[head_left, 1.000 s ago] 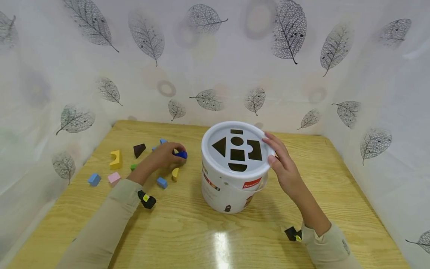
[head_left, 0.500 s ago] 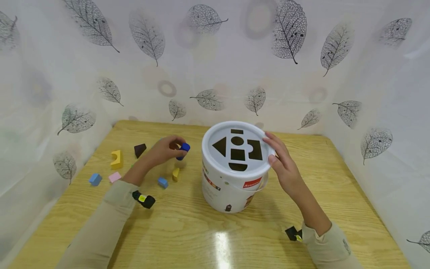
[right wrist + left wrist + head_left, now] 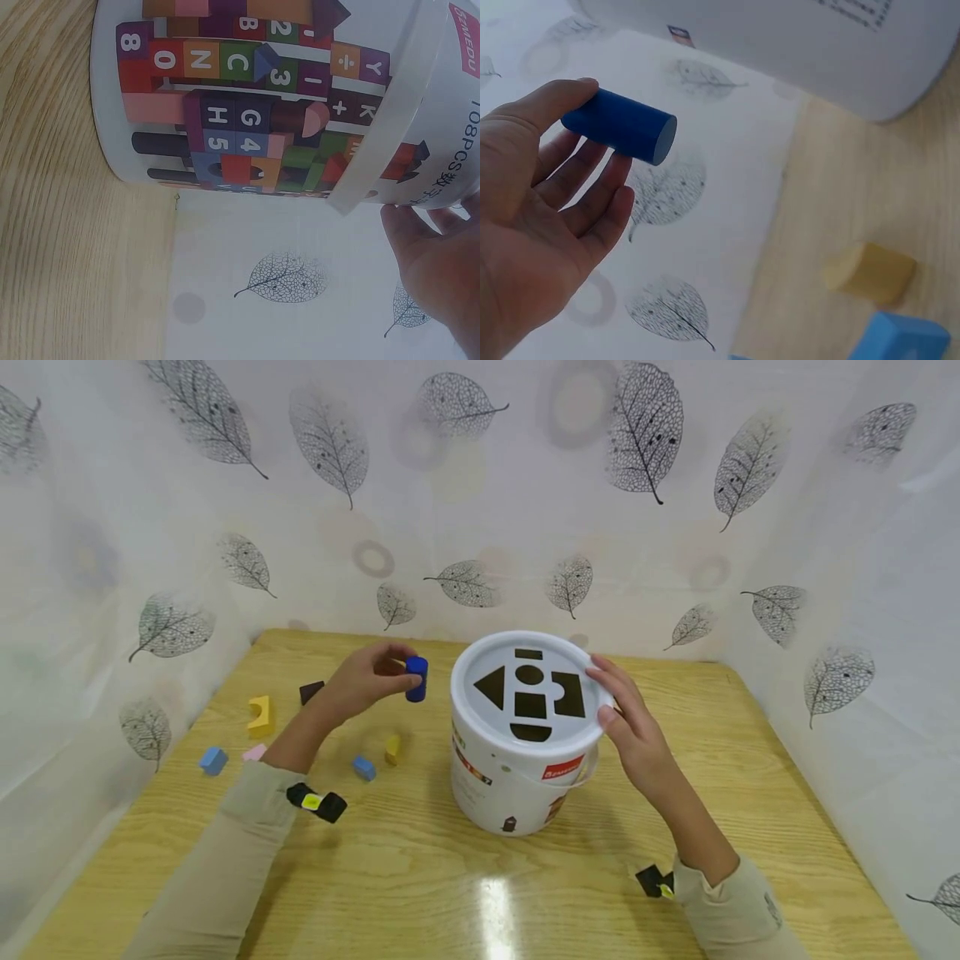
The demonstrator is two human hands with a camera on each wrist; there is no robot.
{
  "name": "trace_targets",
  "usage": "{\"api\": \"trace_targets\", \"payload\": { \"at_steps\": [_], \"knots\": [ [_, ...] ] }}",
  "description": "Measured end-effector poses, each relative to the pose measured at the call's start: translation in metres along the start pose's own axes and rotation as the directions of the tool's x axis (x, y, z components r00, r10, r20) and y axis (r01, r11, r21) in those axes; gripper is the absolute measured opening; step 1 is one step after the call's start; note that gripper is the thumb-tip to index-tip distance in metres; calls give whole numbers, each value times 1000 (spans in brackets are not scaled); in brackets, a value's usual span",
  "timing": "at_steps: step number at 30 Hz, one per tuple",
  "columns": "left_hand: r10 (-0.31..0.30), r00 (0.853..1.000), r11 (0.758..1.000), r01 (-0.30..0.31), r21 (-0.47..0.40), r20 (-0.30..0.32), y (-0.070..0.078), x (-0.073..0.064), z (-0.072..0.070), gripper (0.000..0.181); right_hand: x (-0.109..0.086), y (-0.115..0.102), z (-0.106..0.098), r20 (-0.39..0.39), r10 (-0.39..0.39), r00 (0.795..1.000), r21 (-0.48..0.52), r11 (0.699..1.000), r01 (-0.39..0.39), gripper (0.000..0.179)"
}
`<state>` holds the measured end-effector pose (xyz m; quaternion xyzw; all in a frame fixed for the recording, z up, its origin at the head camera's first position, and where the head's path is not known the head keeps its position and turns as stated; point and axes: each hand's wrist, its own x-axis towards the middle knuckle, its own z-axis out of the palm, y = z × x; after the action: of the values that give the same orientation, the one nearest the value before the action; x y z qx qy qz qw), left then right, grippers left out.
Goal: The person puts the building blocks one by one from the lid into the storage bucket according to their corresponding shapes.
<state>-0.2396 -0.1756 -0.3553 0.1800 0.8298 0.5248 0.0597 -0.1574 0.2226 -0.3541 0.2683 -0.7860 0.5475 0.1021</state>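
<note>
In the head view my left hand pinches a dark blue cylinder block between thumb and fingertips. It hangs nearly upright above the table, left of the white bucket and apart from it. The left wrist view has the cylinder lying across the fingers, one flat end free. My right hand rests against the right rim of the bucket's lid, fingertips and thumb touching it. Shaped holes pierce this lid: a triangle, a circle, a square, an arched cutout and others.
Left of the bucket lie a yellow half-round block, a blue block, another blue block, a yellow arch block, a dark block and a partly hidden pink block. A leaf-print curtain encloses the wooden table.
My left hand has lifted the blue cylinder off the table and turned it from lying to nearly upright. The right hand and bucket have stayed in place.
</note>
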Motion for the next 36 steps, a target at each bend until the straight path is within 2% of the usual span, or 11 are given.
{"api": "trace_targets", "payload": {
  "at_steps": [9,13,19,23,29,36],
  "knots": [
    [109,994,991,-109,-80,-7,41,-4,-5,38,0,0,0,5,-4,1000,2,1000,4,47],
    [135,990,989,-137,-53,-37,58,-4,-7,38,0,-1,0,1,-4,1000,1,1000,4,47],
    [161,986,986,-163,-40,-38,82,-3,-7,40,0,0,0,-3,-7,1000,-6,1000,7,47],
    [190,981,980,-192,-56,-31,92,0,-4,39,0,0,-1,1,-18,1000,-10,1000,18,47],
    [271,963,958,-269,-94,6,103,9,7,38,0,0,-1,3,-18,1000,-7,1000,18,47],
    [264,964,963,-260,-74,44,114,18,23,43,-1,0,-1,2,-8,1000,-3,1000,8,47]
  ]
}}
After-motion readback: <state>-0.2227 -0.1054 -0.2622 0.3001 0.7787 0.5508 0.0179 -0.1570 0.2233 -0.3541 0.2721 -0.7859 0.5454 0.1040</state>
